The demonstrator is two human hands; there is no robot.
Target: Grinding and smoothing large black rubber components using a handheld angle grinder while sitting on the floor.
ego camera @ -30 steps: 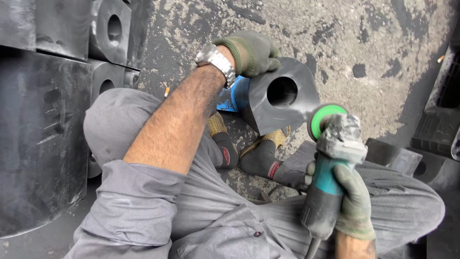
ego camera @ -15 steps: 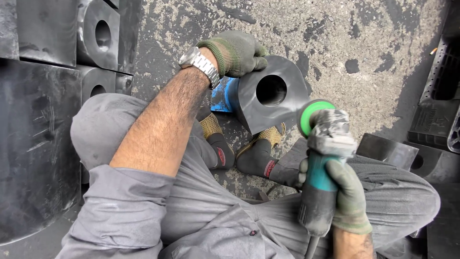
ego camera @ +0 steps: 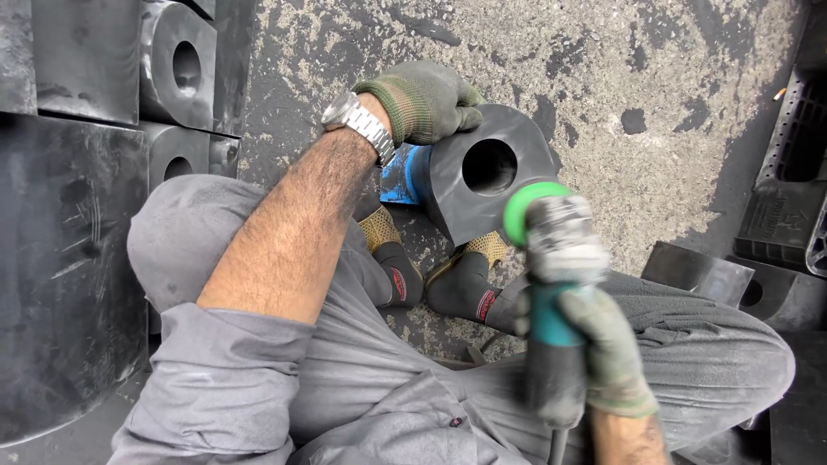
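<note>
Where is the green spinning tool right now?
In the head view, the teal angle grinder with green disc is lower right, held in the right hand, just below the dark grey block with a round hole.

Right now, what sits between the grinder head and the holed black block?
Nothing lies between them in the head view. The green-guarded angle grinder in the right hand overlaps the lower edge of the black rubber block, which the gloved left hand steadies.

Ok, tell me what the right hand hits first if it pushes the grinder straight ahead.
Likely the black block with the round hole: the right hand aims the grinder at its near edge, though depth is unclear.
</note>
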